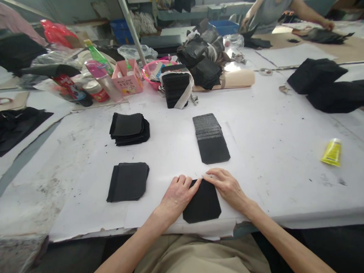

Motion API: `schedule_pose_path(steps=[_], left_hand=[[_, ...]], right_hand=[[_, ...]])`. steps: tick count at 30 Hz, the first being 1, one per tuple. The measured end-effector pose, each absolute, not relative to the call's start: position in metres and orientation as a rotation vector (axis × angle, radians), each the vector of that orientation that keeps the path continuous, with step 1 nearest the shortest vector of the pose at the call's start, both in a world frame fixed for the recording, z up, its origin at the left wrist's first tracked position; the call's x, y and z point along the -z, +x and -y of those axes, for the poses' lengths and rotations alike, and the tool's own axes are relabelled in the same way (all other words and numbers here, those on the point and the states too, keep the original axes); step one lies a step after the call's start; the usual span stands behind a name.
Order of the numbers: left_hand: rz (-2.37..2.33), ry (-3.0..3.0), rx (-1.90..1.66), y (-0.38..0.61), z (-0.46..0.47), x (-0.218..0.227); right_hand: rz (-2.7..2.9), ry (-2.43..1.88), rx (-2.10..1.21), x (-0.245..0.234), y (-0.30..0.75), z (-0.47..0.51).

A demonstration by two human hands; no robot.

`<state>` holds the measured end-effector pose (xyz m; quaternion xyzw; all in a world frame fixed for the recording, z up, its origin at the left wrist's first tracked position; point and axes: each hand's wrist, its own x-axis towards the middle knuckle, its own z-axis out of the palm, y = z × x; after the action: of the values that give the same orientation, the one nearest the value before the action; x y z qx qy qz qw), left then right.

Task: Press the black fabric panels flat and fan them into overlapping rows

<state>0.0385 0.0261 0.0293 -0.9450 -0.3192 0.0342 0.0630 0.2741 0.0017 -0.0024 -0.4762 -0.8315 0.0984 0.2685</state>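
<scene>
A black flat piece with cut corners (202, 202) lies on the table close to my body. My left hand (180, 191) is at its upper left edge, fingers curled and fingertips on the piece. At the upper right edge, my right hand (226, 187) has its fingers bent together, the tips close to those of the left. Just beyond my hands lies a fanned stack of black pieces (214, 150) with grey fuzzy strips showing. On the left sit a lower pile of black pieces (129, 182) and a thicker pile (129, 126) behind it.
A yellow tube (332, 153) lies at the right. Farther back are a strapped black bundle (176, 88), a pink box (127, 79), bottles, a pink basket (150, 69) and a beige roll (236, 79). Black folded material (318, 76) lies far right. Other people work at the back.
</scene>
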Motion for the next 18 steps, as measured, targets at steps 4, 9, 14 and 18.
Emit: schedule_pose_path(steps=[4,9,14,18], left_hand=[[0.956,-2.856,-0.054,0.034,-0.025,-0.028],[1.006,-2.824,0.062,0.018,-0.017,-0.018],[1.097,-2.808,0.305,-0.001,-0.008,-0.005],[1.152,-2.806,0.541,-0.012,-0.005,0.005]], right_hand=[[2.388,-1.265,-0.176,0.003,0.261,-0.001],[2.413,-1.325,-0.105,0.004,0.267,0.004],[2.403,-1.395,-0.039,0.005,0.276,0.010],[2.345,-1.460,-0.024,-0.004,0.274,0.008]])
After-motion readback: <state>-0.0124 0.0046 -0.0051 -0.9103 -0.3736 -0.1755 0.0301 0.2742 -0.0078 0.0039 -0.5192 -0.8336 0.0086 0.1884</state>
